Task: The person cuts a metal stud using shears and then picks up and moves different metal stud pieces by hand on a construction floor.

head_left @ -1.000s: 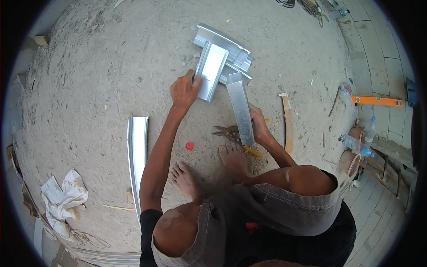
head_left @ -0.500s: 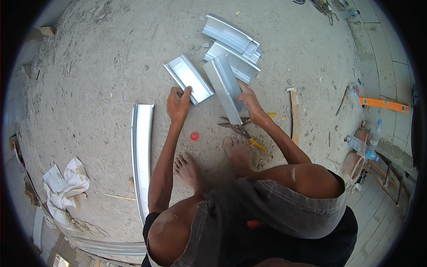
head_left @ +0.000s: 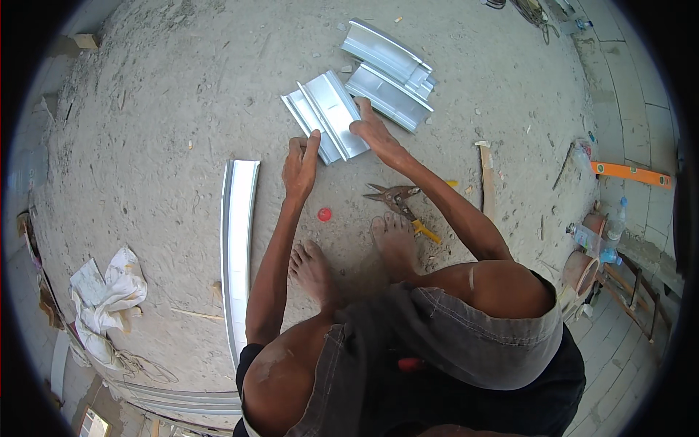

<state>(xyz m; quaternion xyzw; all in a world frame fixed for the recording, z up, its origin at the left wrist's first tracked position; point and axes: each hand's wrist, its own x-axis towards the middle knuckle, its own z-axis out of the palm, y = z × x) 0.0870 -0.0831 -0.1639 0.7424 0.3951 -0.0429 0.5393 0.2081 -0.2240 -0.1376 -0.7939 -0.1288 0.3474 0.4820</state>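
Floor (head_left: 160, 218): pale, dusty, strewn with grit and small stones; block wall (head_left: 633, 95) along the right side.
Far left: crumpled white cloth (head_left: 120, 288), a tangle of string beside its lower edge.
Left: long channel (head_left: 237, 247), silvery and curved, lying lengthwise on the floor beside the left forearm, its lower end hidden.
Left grip (head_left: 299, 166): closed, thumb over the metal and fingers at the near edge, clamped on the left piece's lower left side.
Left piece (head_left: 309, 116): short silvery channel, slanting, directly beyond the left grip.
Red cap (head_left: 325, 214): on the floor, between the left foot (head_left: 313, 269) and the short pieces.
Right piece (head_left: 340, 116): a like channel, parallel to the left one; whether their edges overlap or merely meet, I cannot tell.
Right grip (head_left: 376, 137): drawn together on the right piece's right edge; the fingers are partly hidden, so their exact hold is unclear.
Beyond it: upper piece (head_left: 382, 54) and lower piece (head_left: 386, 100), two more short channels close together on the floor.
Snips (head_left: 397, 198): blades apart, yellow handles spread, near the right foot (head_left: 395, 240), one handle passing under the right forearm.
Right: wooden strip (head_left: 487, 182) on the floor.
Far right: plastic bottles (head_left: 586, 237); orange level (head_left: 632, 175) above them.
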